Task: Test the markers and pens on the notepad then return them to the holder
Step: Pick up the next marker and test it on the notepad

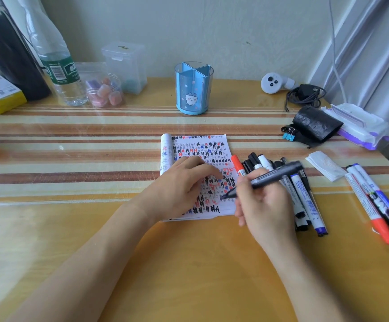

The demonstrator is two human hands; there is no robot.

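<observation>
Blue holder (194, 88) stands upright at the far side of the table (188, 263), compartments empty (the markers lie outside it). Clear jar (105, 91) holds pink and purple blocks. Left hand (184, 182) rests on the notepad (202, 154), fingers relaxed. Right hand (260, 205) grips a black marker (274, 176), tip at the page; marker pile (305, 201) lies just beside.

blue holder (193, 89), striped tablecloth (72, 145), notepad (202, 159) of black, red, blue marks

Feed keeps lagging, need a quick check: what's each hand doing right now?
Left hand: open, resting on the notepad.
Right hand: closed around a black marker, tip down at the page.
</observation>
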